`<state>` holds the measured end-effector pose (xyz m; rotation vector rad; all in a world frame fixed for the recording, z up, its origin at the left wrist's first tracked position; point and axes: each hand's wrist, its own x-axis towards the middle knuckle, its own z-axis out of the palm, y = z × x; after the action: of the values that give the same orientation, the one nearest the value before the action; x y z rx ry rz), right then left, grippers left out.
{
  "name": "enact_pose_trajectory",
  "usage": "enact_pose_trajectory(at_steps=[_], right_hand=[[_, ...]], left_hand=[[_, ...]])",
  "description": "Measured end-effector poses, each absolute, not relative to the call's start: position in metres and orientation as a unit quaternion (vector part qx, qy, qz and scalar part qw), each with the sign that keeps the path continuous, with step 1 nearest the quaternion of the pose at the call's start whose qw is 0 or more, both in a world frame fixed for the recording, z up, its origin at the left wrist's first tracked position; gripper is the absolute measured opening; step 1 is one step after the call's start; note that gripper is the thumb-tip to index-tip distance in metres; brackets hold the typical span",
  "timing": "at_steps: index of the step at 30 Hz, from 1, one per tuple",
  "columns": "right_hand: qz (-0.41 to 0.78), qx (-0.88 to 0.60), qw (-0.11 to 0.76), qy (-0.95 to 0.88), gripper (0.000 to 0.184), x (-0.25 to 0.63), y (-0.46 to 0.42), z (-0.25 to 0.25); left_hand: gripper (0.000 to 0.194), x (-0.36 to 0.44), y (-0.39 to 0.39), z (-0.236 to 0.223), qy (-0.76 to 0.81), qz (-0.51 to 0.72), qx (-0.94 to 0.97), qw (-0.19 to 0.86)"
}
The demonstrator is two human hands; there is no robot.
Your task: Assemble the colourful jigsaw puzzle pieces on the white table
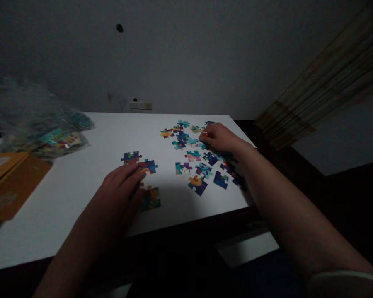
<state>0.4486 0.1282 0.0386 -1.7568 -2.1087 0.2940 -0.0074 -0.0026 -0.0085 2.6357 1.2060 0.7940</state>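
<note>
My left hand (121,186) lies over the near middle of the white table, fingers stretched out. Its fingertips touch a blue and orange puzzle piece (151,166). Just beyond is a dark blue and red piece (131,157), and a green and orange piece (152,198) sits beside the fingers, partly covered by them. Farther right, my right hand (219,136) reaches into a loose spread of several puzzle pieces. Its thumb and fingers are pinched on a puzzle piece (204,134) with some orange showing. An orange and navy piece (197,185) lies nearest the front of the spread.
At the left edge stands an orange cardboard box (21,178). Behind it rests a clear plastic bag (46,132) with more colourful pieces inside. The white table (105,132) backs toward a grey wall with sockets (140,106). A curtain (311,91) hangs at right.
</note>
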Motion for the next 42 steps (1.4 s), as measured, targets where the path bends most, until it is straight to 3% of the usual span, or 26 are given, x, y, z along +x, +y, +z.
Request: enact_pose_trajectory(at_steps=[6,10,16,23,29,34,39,42], right_hand=[[0.130,-0.678,0.272,-0.671,0.032,0.484,0.125,0.043],[0.125,-0.704,0.280,-0.640,0.034,0.516,0.122,0.048],[0.036,-0.765,0.184,-0.616,0.029,0.547,0.115,0.052],[0.037,-0.764,0.076,-0.639,0.031,0.539,0.112,0.047],[0.057,-0.767,0.088,-0.633,0.059,0.506,0.109,0.047],[0.115,-0.771,0.137,-0.611,0.055,0.482,0.114,0.042],[0.220,-0.751,0.170,-0.599,0.068,0.474,0.110,0.042],[0.232,-0.741,0.190,-0.601,0.057,0.477,0.106,0.045]], left_hand=[[0.046,-0.008,-0.001,-0.012,0.399,0.265,0.876,0.062],[0.046,-0.008,0.000,-0.015,0.398,0.274,0.873,0.062],[0.045,-0.010,0.002,-0.019,0.395,0.274,0.875,0.065],[0.045,-0.010,0.000,-0.018,0.404,0.270,0.871,0.074],[0.047,-0.009,-0.001,-0.017,0.409,0.267,0.869,0.082],[0.047,-0.009,0.000,-0.017,0.411,0.261,0.870,0.073],[0.047,-0.009,0.001,-0.016,0.401,0.265,0.875,0.055],[0.047,-0.007,0.002,-0.014,0.399,0.272,0.874,0.056]])
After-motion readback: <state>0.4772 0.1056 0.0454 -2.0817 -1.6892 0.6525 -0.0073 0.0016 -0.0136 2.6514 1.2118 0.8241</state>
